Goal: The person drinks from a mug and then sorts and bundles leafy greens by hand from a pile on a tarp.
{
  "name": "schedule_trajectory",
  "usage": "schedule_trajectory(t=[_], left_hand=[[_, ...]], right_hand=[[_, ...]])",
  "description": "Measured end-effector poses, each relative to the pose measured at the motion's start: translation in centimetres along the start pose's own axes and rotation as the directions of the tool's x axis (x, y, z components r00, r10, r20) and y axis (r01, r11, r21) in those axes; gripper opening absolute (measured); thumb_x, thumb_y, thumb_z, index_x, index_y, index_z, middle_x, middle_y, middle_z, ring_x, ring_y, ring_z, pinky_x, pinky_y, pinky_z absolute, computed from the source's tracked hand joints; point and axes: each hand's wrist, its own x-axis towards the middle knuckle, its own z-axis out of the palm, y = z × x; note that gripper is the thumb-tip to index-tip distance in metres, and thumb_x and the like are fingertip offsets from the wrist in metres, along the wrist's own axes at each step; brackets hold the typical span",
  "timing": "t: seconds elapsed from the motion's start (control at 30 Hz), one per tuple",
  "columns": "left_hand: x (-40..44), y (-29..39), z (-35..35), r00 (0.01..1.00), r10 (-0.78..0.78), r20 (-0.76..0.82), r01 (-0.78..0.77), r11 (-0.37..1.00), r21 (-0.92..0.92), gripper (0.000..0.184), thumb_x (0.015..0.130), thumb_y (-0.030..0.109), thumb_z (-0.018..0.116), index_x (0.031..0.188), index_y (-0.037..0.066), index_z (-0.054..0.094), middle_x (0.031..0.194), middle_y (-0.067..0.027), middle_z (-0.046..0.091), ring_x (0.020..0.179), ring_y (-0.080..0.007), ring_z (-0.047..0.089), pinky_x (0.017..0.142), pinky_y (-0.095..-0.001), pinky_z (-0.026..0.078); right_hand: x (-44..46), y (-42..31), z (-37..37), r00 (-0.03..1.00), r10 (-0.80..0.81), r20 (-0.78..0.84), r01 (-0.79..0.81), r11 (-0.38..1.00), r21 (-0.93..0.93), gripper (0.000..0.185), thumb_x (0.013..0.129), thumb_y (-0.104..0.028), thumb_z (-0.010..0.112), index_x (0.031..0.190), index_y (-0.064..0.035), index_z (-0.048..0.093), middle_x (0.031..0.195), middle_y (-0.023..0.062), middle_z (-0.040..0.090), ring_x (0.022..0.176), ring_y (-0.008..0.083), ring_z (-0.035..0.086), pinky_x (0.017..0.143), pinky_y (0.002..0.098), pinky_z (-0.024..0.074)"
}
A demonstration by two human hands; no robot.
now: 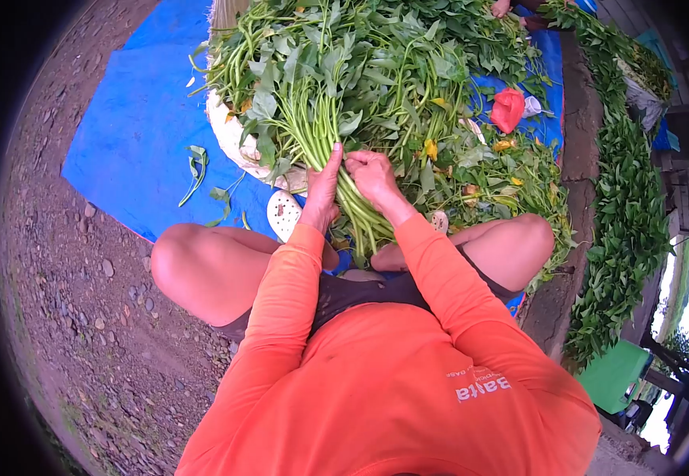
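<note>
A bunch of long-stemmed leafy greens [313, 119], resembling water spinach, slants up from between my crossed legs, its cut stem ends pointing toward me. My left hand [322, 190] is wrapped around the stems from the left, thumb lying along them. Against the right side of the same bunch, my right hand [375, 181] is closed with its fingers curled in a pinch; what sits between the fingertips is hidden. Just beyond both hands rises a large heap of the same greens [408, 87], with some yellow leaves in it.
A blue tarp [146, 119] lies under the heap, with loose sprigs [195, 174] on it. A pale clog [283, 214] is by my left hand. A red plastic bag [507, 109] and white cup [532, 106] lie right. More greens [622, 238] line the ledge. Another person's hand [501, 8] shows at top.
</note>
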Motion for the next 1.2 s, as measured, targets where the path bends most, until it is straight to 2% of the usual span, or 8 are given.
schedule_trajectory(t=[0.13, 0.27, 0.33, 0.47, 0.7, 0.83, 1.07, 1.2], left_hand=[[0.5, 1.0, -0.3, 0.989, -0.136, -0.050, 0.133, 0.989, -0.070, 0.034, 0.088, 0.020, 0.089, 0.106, -0.001, 0.070, 0.095, -0.0081, 0.072, 0.078, -0.0172, 0.069, 0.069, -0.0340, 0.060], [-1.7, 5.5, 1.2, 0.985, 0.049, -0.163, -0.012, 0.976, 0.217, 0.026, 0.088, 0.016, 0.084, 0.100, -0.003, 0.071, 0.083, -0.0088, 0.072, 0.063, -0.0178, 0.068, 0.056, -0.0317, 0.057], [-1.5, 8.1, 0.8, 0.978, 0.160, -0.132, -0.115, 0.949, 0.294, 0.026, 0.088, 0.017, 0.083, 0.099, -0.003, 0.071, 0.080, -0.0069, 0.071, 0.059, -0.0161, 0.067, 0.053, -0.0294, 0.056], [-3.8, 12.8, 2.3, 0.964, 0.240, -0.110, -0.195, 0.927, 0.319, 0.032, 0.092, 0.023, 0.082, 0.107, -0.002, 0.069, 0.082, -0.0075, 0.071, 0.057, -0.0163, 0.066, 0.052, -0.0296, 0.057], [-4.4, 12.2, 5.4, 0.976, 0.185, -0.115, -0.150, 0.953, 0.262, 0.029, 0.092, 0.017, 0.081, 0.110, -0.003, 0.070, 0.085, -0.0069, 0.071, 0.058, -0.0145, 0.065, 0.052, -0.0255, 0.055], [-3.5, 10.7, 6.8, 0.986, 0.114, -0.122, -0.074, 0.952, 0.296, 0.027, 0.093, 0.017, 0.081, 0.108, -0.002, 0.069, 0.085, -0.0066, 0.071, 0.058, -0.0138, 0.065, 0.051, -0.0251, 0.055], [-0.4, 10.0, 8.1, 0.985, 0.103, -0.135, -0.050, 0.936, 0.349, 0.026, 0.094, 0.021, 0.080, 0.106, 0.000, 0.071, 0.083, -0.0074, 0.072, 0.058, -0.0154, 0.066, 0.052, -0.0272, 0.055], [0.3, 9.9, 9.0, 0.985, 0.096, -0.142, -0.040, 0.935, 0.353, 0.026, 0.095, 0.022, 0.079, 0.104, -0.001, 0.072, 0.082, -0.0068, 0.072, 0.058, -0.0150, 0.066, 0.052, -0.0271, 0.055]], right_hand=[[-1.8, -0.9, 0.2, 0.963, -0.197, 0.186, 0.225, 0.964, -0.142, 0.026, 0.100, -0.015, 0.067, 0.118, 0.0017, 0.077, 0.117, 0.0160, 0.078, 0.105, 0.0252, 0.073, 0.096, 0.0360, 0.0545], [-1.2, -2.9, -3.2, 0.955, 0.065, 0.288, -0.119, 0.978, 0.174, 0.027, 0.097, -0.014, 0.070, 0.119, -0.0001, 0.077, 0.117, 0.0133, 0.078, 0.103, 0.0230, 0.074, 0.096, 0.0330, 0.0564], [2.2, 0.1, -6.8, 0.994, -0.046, -0.095, 0.043, 0.998, -0.037, 0.025, 0.095, -0.011, 0.069, 0.116, -0.0009, 0.078, 0.115, 0.0139, 0.078, 0.102, 0.0239, 0.074, 0.095, 0.0327, 0.0569], [9.8, 7.5, -14.9, 0.784, 0.035, -0.619, -0.056, 0.998, -0.015, 0.031, 0.090, -0.015, 0.072, 0.118, -0.0018, 0.075, 0.110, 0.0150, 0.078, 0.104, 0.0276, 0.074, 0.096, 0.0362, 0.0565], [13.2, 5.1, -19.1, 0.848, 0.241, -0.471, -0.415, 0.856, -0.310, 0.108, 0.076, -0.041, 0.088, 0.159, 0.0045, 0.037, 0.160, 0.0259, 0.048, 0.148, 0.0396, 0.046, 0.125, 0.0423, 0.0355], [15.7, 4.7, -19.7, 0.846, 0.278, -0.454, -0.461, 0.809, -0.364, 0.124, 0.071, -0.048, 0.091, 0.164, 0.0037, 0.027, 0.162, 0.0256, 0.046, 0.150, 0.0425, 0.043, 0.126, 0.0460, 0.0324], [16.7, 3.1, -20.7, 0.874, 0.261, -0.410, -0.437, 0.791, -0.428, 0.103, 0.076, -0.038, 0.087, 0.159, -0.0001, 0.039, 0.153, 0.0252, 0.056, 0.139, 0.0427, 0.056, 0.118, 0.0507, 0.0419], [16.7, 4.9, -20.6, 0.907, 0.066, -0.415, -0.161, 0.967, -0.199, 0.085, 0.081, -0.030, 0.084, 0.149, 0.0049, 0.047, 0.140, 0.0296, 0.063, 0.135, 0.0420, 0.058, 0.117, 0.0472, 0.0420]])
